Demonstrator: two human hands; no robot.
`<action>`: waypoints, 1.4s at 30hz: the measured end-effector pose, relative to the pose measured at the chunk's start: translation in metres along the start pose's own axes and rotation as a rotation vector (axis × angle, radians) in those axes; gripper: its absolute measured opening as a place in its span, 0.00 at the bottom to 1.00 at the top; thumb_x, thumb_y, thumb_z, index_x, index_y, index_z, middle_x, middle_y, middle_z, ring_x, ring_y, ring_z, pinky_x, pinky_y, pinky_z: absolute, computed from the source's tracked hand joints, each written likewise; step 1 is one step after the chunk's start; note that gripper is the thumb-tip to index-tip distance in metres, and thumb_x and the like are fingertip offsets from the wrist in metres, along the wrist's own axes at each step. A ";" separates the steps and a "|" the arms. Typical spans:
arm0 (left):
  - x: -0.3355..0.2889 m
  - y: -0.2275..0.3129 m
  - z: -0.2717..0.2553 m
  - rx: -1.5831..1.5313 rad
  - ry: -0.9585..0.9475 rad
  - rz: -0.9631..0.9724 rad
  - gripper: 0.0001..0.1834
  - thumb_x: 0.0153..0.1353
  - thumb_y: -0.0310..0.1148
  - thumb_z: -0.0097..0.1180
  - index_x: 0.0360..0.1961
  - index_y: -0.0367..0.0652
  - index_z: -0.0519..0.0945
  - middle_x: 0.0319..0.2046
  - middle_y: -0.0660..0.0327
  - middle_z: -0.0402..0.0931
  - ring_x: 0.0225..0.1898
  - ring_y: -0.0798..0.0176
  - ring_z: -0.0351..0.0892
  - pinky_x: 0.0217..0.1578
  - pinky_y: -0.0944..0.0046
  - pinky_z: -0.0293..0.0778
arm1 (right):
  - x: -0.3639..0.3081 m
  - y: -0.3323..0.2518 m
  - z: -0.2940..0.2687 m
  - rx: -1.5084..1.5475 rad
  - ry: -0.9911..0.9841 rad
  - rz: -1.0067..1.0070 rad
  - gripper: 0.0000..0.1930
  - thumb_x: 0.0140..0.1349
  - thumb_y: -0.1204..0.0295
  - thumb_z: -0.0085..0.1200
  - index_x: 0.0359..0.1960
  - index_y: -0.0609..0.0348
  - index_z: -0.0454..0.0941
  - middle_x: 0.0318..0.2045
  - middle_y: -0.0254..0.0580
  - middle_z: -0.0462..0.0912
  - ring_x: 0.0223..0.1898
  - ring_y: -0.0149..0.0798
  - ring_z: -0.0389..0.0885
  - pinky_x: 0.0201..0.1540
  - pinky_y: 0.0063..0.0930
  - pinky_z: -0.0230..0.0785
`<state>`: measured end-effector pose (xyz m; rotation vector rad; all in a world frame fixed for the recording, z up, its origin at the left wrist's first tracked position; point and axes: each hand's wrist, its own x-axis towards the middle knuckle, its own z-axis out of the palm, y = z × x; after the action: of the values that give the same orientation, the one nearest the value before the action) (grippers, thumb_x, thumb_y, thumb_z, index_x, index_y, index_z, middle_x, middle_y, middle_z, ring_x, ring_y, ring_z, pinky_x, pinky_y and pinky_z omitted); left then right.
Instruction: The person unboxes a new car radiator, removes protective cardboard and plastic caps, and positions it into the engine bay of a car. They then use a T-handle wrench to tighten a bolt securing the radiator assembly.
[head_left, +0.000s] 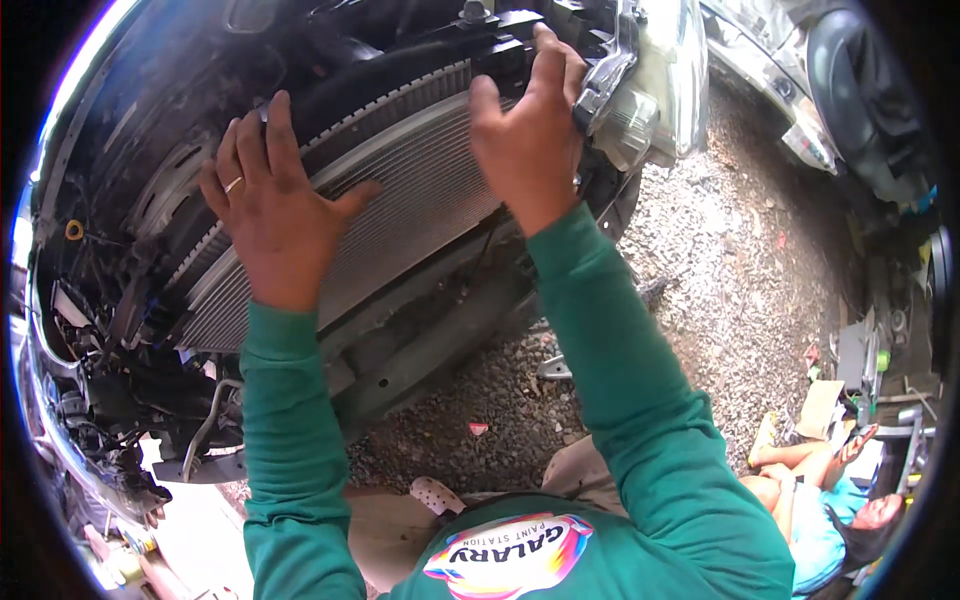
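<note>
My left hand (272, 210), with a ring on one finger, is spread over the car's radiator (400, 165); its fingertips reach the dark area above the fins. My right hand (530, 135) is at the radiator's upper right end, beside the clear headlight (640, 110). Its thumb stands apart from the raised fingers, and no held object shows in it. The outer fingers are partly hidden, so I cannot tell whether they touch the black bracket behind them. Below the radiator runs a grey crossbar (430, 355) of the car's exposed front end.
Gravel (740, 260) covers the ground, with a small metal part (553, 368) lying on it. Another vehicle's front (850, 90) stands at the upper right. A person in a light blue shirt (820, 535) is at the lower right, near cardboard (820, 408) and assorted items. Black hoses and wiring hang at left.
</note>
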<state>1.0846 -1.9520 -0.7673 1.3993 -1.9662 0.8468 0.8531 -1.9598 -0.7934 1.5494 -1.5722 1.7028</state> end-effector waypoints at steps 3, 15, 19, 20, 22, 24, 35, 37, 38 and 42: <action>0.002 0.005 -0.001 -0.048 0.014 0.004 0.68 0.33 0.62 0.81 0.76 0.52 0.61 0.65 0.54 0.69 0.69 0.46 0.64 0.69 0.39 0.55 | 0.013 0.025 0.010 -0.039 -0.041 0.111 0.35 0.55 0.58 0.71 0.61 0.65 0.74 0.61 0.59 0.70 0.62 0.59 0.74 0.65 0.47 0.68; 0.000 -0.001 0.003 -0.098 -0.010 -0.044 0.67 0.30 0.64 0.81 0.75 0.59 0.62 0.66 0.55 0.69 0.69 0.47 0.65 0.70 0.34 0.55 | 0.019 0.028 0.012 0.044 -0.011 0.061 0.32 0.49 0.57 0.75 0.53 0.61 0.78 0.47 0.54 0.82 0.49 0.55 0.83 0.55 0.44 0.76; 0.001 -0.005 0.004 -0.097 0.058 0.001 0.64 0.31 0.65 0.80 0.73 0.58 0.67 0.63 0.56 0.72 0.67 0.48 0.69 0.67 0.38 0.60 | 0.019 0.031 0.017 0.085 0.008 0.019 0.29 0.50 0.59 0.75 0.52 0.58 0.81 0.48 0.53 0.82 0.49 0.54 0.84 0.53 0.43 0.77; 0.001 -0.006 0.004 -0.097 0.078 0.013 0.63 0.31 0.65 0.79 0.72 0.58 0.68 0.63 0.56 0.74 0.66 0.49 0.70 0.66 0.39 0.62 | 0.019 0.031 0.017 0.083 0.002 0.023 0.29 0.50 0.59 0.75 0.52 0.58 0.81 0.48 0.53 0.82 0.49 0.54 0.84 0.53 0.43 0.77; 0.000 -0.008 0.004 -0.091 0.088 0.017 0.62 0.31 0.65 0.79 0.71 0.58 0.69 0.62 0.55 0.74 0.65 0.49 0.71 0.66 0.40 0.63 | 0.018 0.032 0.020 0.096 0.012 -0.009 0.27 0.49 0.60 0.75 0.50 0.56 0.83 0.46 0.51 0.83 0.47 0.53 0.85 0.51 0.43 0.78; 0.001 -0.008 0.004 -0.089 0.099 0.023 0.62 0.31 0.66 0.79 0.71 0.57 0.70 0.61 0.55 0.75 0.65 0.48 0.71 0.65 0.41 0.64 | 0.021 0.039 0.024 0.100 0.013 -0.038 0.28 0.46 0.61 0.75 0.49 0.55 0.82 0.44 0.51 0.80 0.43 0.51 0.83 0.48 0.44 0.77; 0.002 -0.011 0.008 -0.032 0.036 0.007 0.64 0.30 0.69 0.78 0.71 0.58 0.69 0.63 0.56 0.73 0.66 0.49 0.69 0.65 0.38 0.61 | 0.073 0.036 -0.048 0.125 -0.863 -0.071 0.48 0.61 0.41 0.63 0.78 0.46 0.58 0.74 0.58 0.65 0.73 0.62 0.66 0.75 0.46 0.55; -0.006 -0.017 0.019 -0.050 0.052 -0.003 0.64 0.29 0.69 0.78 0.71 0.57 0.69 0.63 0.56 0.72 0.67 0.50 0.67 0.66 0.38 0.61 | 0.060 0.051 -0.026 -0.052 -0.537 -0.263 0.36 0.56 0.49 0.68 0.64 0.50 0.71 0.58 0.54 0.75 0.58 0.57 0.76 0.63 0.45 0.67; -0.009 -0.025 0.021 -0.045 0.073 0.003 0.65 0.29 0.70 0.77 0.72 0.56 0.68 0.64 0.56 0.71 0.69 0.50 0.65 0.66 0.38 0.60 | 0.055 0.052 -0.007 -0.102 -0.360 -0.355 0.31 0.54 0.54 0.71 0.56 0.53 0.77 0.50 0.52 0.80 0.51 0.55 0.81 0.56 0.44 0.73; 0.000 -0.010 0.016 -0.305 0.108 -0.013 0.59 0.28 0.60 0.79 0.65 0.49 0.73 0.57 0.57 0.72 0.65 0.50 0.65 0.66 0.40 0.57 | 0.048 0.055 0.009 -0.227 -0.236 -0.219 0.24 0.60 0.53 0.70 0.48 0.58 0.81 0.43 0.52 0.83 0.47 0.52 0.84 0.50 0.48 0.77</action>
<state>1.0930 -1.9671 -0.7755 1.1635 -1.9069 0.5740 0.7956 -2.0047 -0.7804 1.7774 -1.5731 1.2182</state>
